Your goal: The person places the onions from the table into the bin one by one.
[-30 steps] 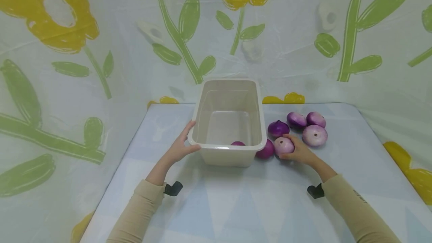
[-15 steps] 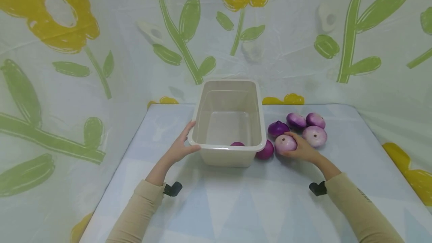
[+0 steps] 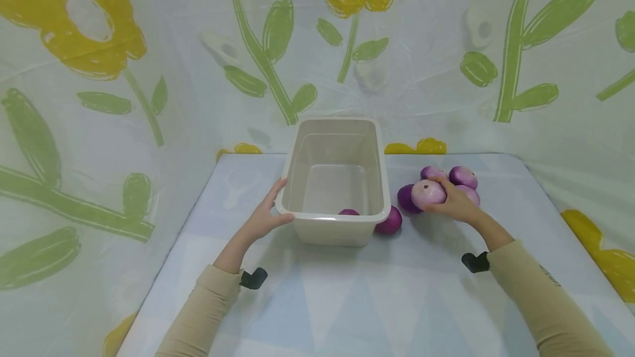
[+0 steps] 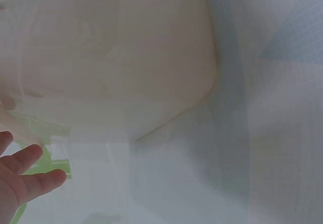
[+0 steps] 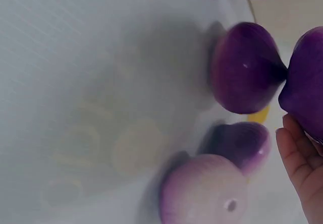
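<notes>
My right hand (image 3: 456, 201) grips a red onion (image 3: 429, 195), its pale cut end up, raised over the onions behind it. In the right wrist view the fingers lie against the held onion's (image 5: 309, 82) purple skin. A dark purple onion (image 3: 405, 199) on the table is partly hidden behind it. At the left, my left hand (image 3: 263, 216) rests against the near left corner of a cream plastic bin (image 3: 334, 231), thumb on the front rim. Its fingers (image 4: 43, 183) look straight and spread in the left wrist view. Inside the bin, the top of one onion (image 3: 349, 212) shows.
One onion (image 3: 389, 221) sits beside the bin's near right corner. More red onions (image 3: 463, 177) stand at the back right, partly covered by my right hand. The table (image 3: 347, 302) wears a pale patterned cloth, with a flower-print curtain (image 3: 421, 87) hanging right behind it.
My right hand has lifted the onion off the table and moved it up, slightly back and to the right, in front of the others. The left hand and bin stay put.
</notes>
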Tool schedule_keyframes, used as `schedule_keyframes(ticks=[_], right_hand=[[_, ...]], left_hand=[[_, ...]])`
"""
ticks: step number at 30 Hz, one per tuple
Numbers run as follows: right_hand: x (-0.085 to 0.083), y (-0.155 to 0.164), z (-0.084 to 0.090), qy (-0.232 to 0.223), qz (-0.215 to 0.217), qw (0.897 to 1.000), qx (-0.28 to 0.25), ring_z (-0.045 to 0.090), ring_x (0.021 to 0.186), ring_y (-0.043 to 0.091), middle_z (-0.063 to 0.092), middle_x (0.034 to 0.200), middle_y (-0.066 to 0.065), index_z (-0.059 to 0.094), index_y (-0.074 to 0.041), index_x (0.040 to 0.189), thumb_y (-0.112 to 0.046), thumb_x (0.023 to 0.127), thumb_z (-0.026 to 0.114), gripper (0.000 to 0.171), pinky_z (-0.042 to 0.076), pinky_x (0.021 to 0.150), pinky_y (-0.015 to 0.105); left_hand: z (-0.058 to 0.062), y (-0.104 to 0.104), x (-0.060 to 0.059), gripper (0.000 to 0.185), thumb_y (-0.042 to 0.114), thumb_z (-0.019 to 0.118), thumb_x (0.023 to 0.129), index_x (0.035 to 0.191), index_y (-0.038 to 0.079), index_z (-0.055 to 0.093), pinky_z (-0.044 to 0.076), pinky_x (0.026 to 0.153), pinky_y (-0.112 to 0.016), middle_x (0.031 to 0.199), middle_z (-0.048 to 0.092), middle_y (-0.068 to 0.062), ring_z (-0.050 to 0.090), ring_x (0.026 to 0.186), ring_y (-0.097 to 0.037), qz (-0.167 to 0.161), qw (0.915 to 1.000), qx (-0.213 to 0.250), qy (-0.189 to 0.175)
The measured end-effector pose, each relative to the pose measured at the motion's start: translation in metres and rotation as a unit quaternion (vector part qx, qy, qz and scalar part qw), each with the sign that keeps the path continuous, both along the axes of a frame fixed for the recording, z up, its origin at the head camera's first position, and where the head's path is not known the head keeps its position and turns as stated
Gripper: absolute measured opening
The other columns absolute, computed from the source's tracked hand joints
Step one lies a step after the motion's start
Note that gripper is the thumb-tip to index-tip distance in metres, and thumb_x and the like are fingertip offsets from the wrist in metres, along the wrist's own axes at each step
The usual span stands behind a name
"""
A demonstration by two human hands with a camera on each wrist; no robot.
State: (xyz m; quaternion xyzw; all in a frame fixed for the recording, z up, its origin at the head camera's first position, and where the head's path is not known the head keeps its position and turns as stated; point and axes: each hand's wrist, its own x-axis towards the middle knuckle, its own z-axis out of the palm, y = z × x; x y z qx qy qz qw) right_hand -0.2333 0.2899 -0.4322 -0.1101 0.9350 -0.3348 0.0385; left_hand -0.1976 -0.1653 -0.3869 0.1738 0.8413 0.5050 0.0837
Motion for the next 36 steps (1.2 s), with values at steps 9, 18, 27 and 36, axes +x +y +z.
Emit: schedule_keyframes(ticks=[9, 18, 27, 36], right_hand=[[-0.015, -0.001, 0.038, -0.015, -0.005, 1.0, -0.003, 0.038, 0.114, 0.045, 0.035, 0.135, 0.028, 0.023, -0.003, 0.139, -0.038, 0.078, 0.069, 0.084, 0.031, 0.094, 0.062], [-0.026, -0.006, 0.077, 0.009, 0.009, 1.0, -0.025, 0.043, 0.114, 0.041, 0.038, 0.133, 0.026, 0.024, -0.001, 0.138, -0.03, 0.079, 0.069, 0.08, 0.032, 0.097, 0.057], [-0.033, -0.015, 0.112, 0.023, 0.012, 1.0, -0.015, 0.042, 0.115, 0.039, 0.036, 0.135, 0.022, 0.022, -0.006, 0.14, -0.029, 0.079, 0.07, 0.08, 0.032, 0.097, 0.057], [-0.044, -0.035, 0.142, 0.051, 0.029, 0.998, -0.023, 0.043, 0.113, 0.039, 0.037, 0.134, 0.023, 0.025, -0.005, 0.139, -0.027, 0.078, 0.071, 0.08, 0.036, 0.095, 0.058]], left_hand=[[-0.001, 0.001, 0.0, 0.086, 0.022, 0.066, 0.08, 0.146, 0.007, 0.013, 0.014, 0.108, -0.058, 0.153, 0.007, -0.017, 0.008, 0.139, -0.037, -0.002, 1.0, 0.003, -0.001], [-0.002, 0.002, 0.0, 0.086, 0.024, 0.066, 0.08, 0.146, 0.009, 0.014, 0.014, 0.108, -0.059, 0.153, 0.007, -0.016, 0.008, 0.139, -0.037, 0.003, 1.0, 0.004, -0.007], [-0.002, 0.001, -0.001, 0.088, 0.027, 0.067, 0.079, 0.146, 0.009, 0.014, 0.014, 0.108, -0.058, 0.153, 0.007, -0.016, 0.008, 0.139, -0.037, 0.004, 0.9999, 0.008, -0.006], [-0.003, 0.0, -0.001, 0.089, 0.03, 0.068, 0.078, 0.146, 0.01, 0.014, 0.015, 0.107, -0.059, 0.153, 0.008, -0.016, 0.009, 0.139, -0.037, 0.004, 0.9999, 0.011, -0.005]])
